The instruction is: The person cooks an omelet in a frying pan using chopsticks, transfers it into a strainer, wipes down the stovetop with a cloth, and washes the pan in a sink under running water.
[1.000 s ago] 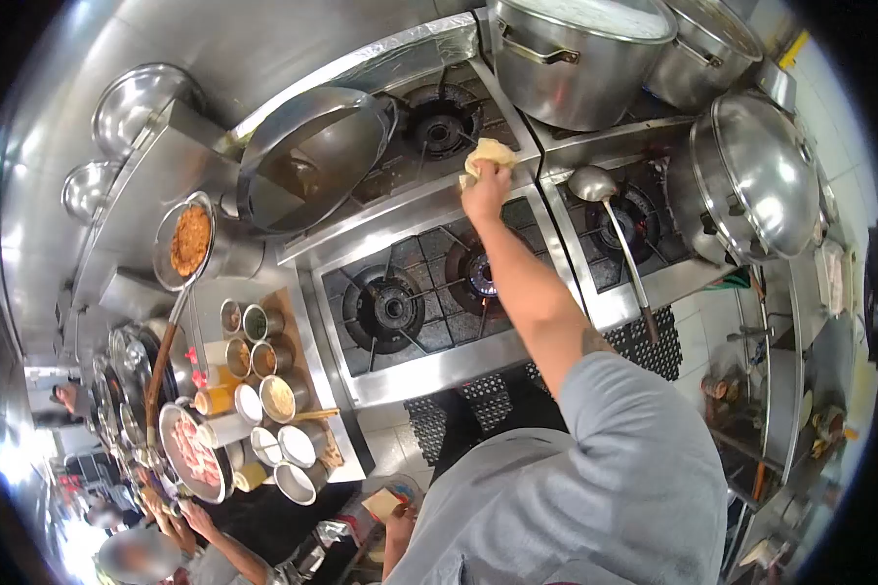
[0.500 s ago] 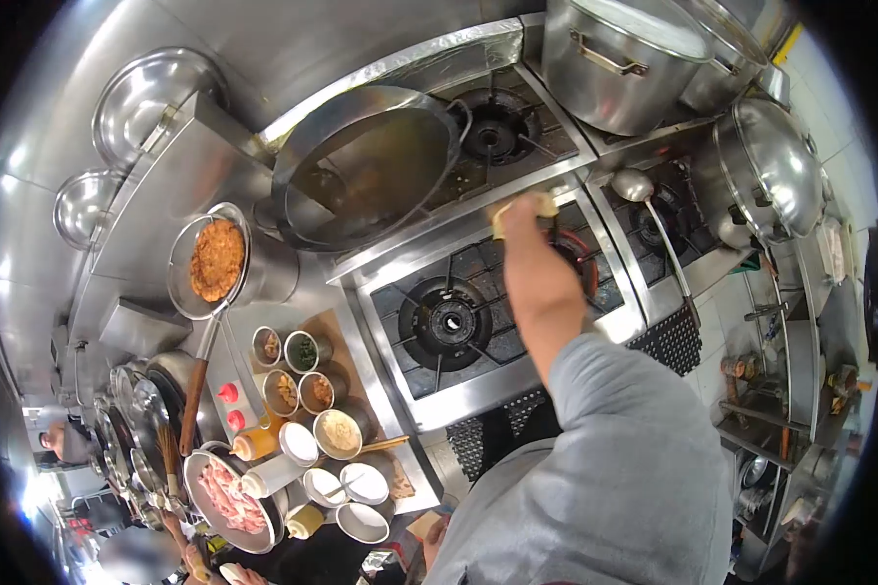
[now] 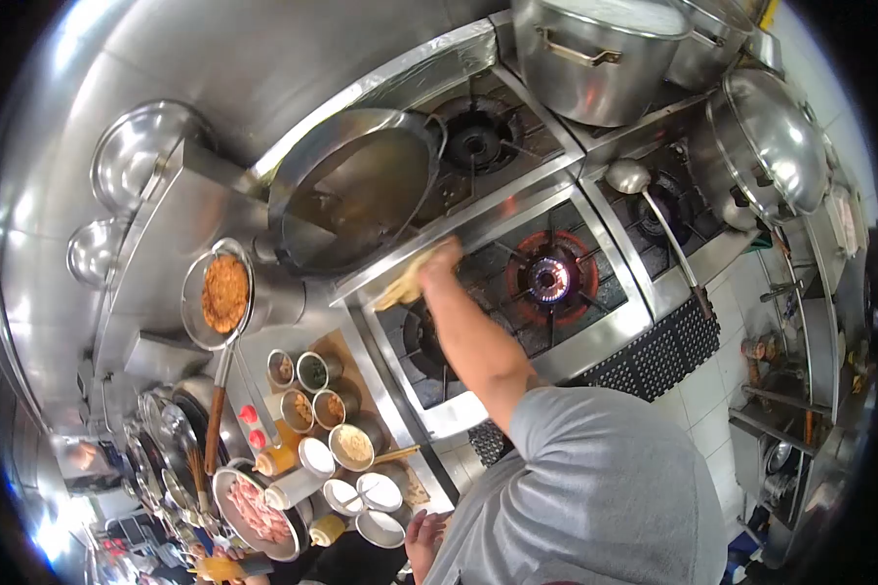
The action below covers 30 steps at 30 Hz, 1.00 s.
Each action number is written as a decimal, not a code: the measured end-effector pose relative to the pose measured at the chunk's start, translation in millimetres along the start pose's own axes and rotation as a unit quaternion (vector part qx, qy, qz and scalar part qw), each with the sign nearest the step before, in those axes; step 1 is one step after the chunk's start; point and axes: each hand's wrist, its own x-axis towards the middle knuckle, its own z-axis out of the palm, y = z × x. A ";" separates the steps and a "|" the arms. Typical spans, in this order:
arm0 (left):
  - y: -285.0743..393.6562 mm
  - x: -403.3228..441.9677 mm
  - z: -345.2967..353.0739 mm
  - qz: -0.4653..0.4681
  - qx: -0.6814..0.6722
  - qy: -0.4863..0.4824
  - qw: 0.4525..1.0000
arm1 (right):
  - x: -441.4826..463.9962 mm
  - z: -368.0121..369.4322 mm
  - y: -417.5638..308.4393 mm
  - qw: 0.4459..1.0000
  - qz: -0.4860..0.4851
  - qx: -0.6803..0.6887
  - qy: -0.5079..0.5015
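My right hand (image 3: pixel 440 261) is closed on a yellowish cloth (image 3: pixel 398 290), pressed to the steel ledge between the large wok (image 3: pixel 356 200) and the front burners. The forearm passes over the left front burner (image 3: pixel 424 336). Behind it, the right front burner (image 3: pixel 550 280) has a lit flame and a glowing red ring. Low in front of my body, my left hand (image 3: pixel 425 539) hangs beside the counter's edge, its fingers loosely apart and holding nothing that I can see. Nearest to it is a steel bowl of white powder (image 3: pixel 380 528).
Left of the stove, a strainer holding a fried orange-brown piece (image 3: pixel 224 292) rests on a pot. Several seasoning cups (image 3: pixel 351 446) and a bowl of raw meat strips (image 3: pixel 259 509) crowd the counter. A ladle (image 3: pixel 665 219) lies across the right burner. Large stockpots (image 3: pixel 595 73) stand behind.
My right hand has swept the cloth leftward along the ledge, from above the right front burner to the left one. The lit flame now shows. My left hand has come further into view.
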 end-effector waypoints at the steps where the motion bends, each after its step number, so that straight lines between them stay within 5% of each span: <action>1: 0.3 4.0 -2.1 0.055 0.084 -0.040 0.994 | 19.4 3.8 -41.8 0.996 -0.085 -0.020 0.025; 3: -2.4 10.8 -6.8 0.159 0.246 -0.112 0.950 | 71.7 1.6 -131.1 0.965 -0.244 -0.049 0.081; 4: -1.0 16.3 -2.1 0.115 0.197 -0.109 0.968 | 99.6 -3.8 -178.8 0.950 -0.295 -0.042 0.098; 8: -2.9 23.9 1.8 -0.027 0.038 -0.082 0.996 | 98.2 11.0 -293.9 0.978 -0.194 -0.064 0.035; 10: -0.1 22.4 9.0 -0.031 0.041 -0.082 0.995 | 122.5 3.6 -270.7 0.972 -0.211 -0.077 0.077; 14: 17.4 26.7 26.1 0.028 0.004 -0.108 0.994 | -5.0 37.4 -121.8 0.999 -0.022 0.042 0.026; 16: 32.5 31.5 27.2 0.039 -0.012 -0.129 0.991 | 35.4 -25.1 3.8 0.995 0.094 0.004 0.042; 17: 35.1 37.3 25.8 0.061 -0.009 -0.126 0.990 | -15.8 -4.5 17.8 0.976 0.177 0.042 0.121; 19: 34.0 52.1 18.6 0.101 -0.002 -0.119 0.988 | -57.6 -16.4 32.2 0.986 0.163 0.001 0.036; 21: 30.4 53.2 14.4 0.099 -0.027 -0.112 0.988 | -59.9 -29.5 13.1 0.965 0.045 -0.254 0.040; 23: 27.9 55.4 13.3 0.095 -0.031 -0.114 0.988 | -91.7 -13.9 -44.7 0.956 -0.070 -0.284 0.010; 24: 25.4 53.9 11.8 0.089 -0.027 -0.124 0.988 | -84.9 -13.6 -72.9 0.981 -0.063 -0.185 -0.013; 29: 10.2 51.6 21.5 0.072 -0.009 -0.138 0.988 | -33.0 1.8 -243.7 0.952 -0.223 -0.207 0.026; 30: 4.7 49.7 19.0 0.069 0.003 -0.135 0.988 | -7.8 -4.4 -278.2 0.964 -0.226 -0.138 -0.039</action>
